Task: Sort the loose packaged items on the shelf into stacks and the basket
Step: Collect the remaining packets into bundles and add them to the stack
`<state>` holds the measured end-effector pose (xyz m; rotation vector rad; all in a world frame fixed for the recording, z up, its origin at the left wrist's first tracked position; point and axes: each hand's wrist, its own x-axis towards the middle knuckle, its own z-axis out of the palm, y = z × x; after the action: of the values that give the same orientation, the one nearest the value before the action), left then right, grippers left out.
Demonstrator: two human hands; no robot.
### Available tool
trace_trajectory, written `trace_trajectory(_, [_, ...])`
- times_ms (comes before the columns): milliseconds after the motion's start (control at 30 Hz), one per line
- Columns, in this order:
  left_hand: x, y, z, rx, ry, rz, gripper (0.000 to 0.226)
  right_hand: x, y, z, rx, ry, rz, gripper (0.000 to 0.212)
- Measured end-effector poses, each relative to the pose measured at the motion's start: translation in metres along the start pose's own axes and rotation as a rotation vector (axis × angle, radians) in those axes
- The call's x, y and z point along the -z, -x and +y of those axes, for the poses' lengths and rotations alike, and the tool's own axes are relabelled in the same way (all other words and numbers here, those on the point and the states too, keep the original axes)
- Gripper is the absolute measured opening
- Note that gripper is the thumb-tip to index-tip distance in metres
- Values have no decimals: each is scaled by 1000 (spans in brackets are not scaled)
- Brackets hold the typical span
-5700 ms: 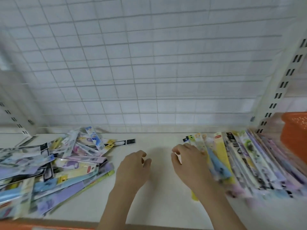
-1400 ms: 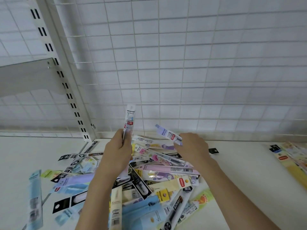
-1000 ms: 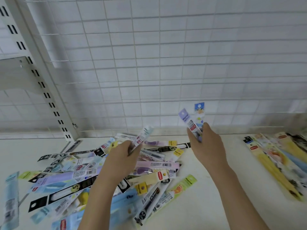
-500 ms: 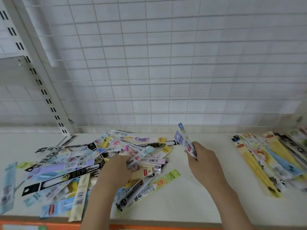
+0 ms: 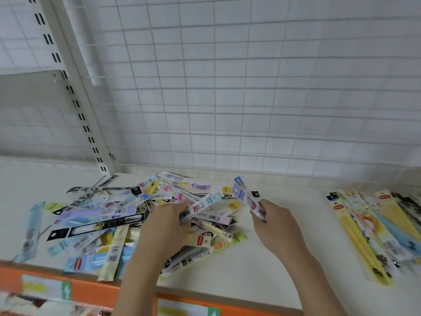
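1. Holding one pack (image 5: 201,207) in our left hand (image 5: 166,226) over the pile (image 5: 102,220).
2. Our right hand (image 5: 276,221) pinches packs (image 5: 247,199); the stack (image 5: 376,226) lies rightward, nearer it, on the shelf (image 5: 262,270).

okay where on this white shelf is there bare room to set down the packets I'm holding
Bare room: the strip of white shelf between the loose heap of colourful flat packets and the neat row of long yellow and blue packets, beside your right hand. Also the far-left back corner. Crowded: under your left hand.
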<state>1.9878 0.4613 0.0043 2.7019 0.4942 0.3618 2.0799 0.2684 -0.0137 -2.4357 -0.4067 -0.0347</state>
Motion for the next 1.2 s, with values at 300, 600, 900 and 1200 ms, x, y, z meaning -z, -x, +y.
trace_trajectory(300, [26, 4, -3, 103, 419, 350, 35, -5, -19, -25, 119, 71, -83, 38])
trace_trajectory(600, [42, 5, -22, 180, 474, 432, 32, -39, -28, -61, 268, 163, -244, 38])
trace_trajectory(900, [35, -1, -37, 224, 454, 373, 18, -41, -25, -59, 291, 290, -253, 19])
trace_trajectory(1200, [33, 0, -32, 168, 469, 375, 14, -13, -28, -43, 163, 208, -114, 12])
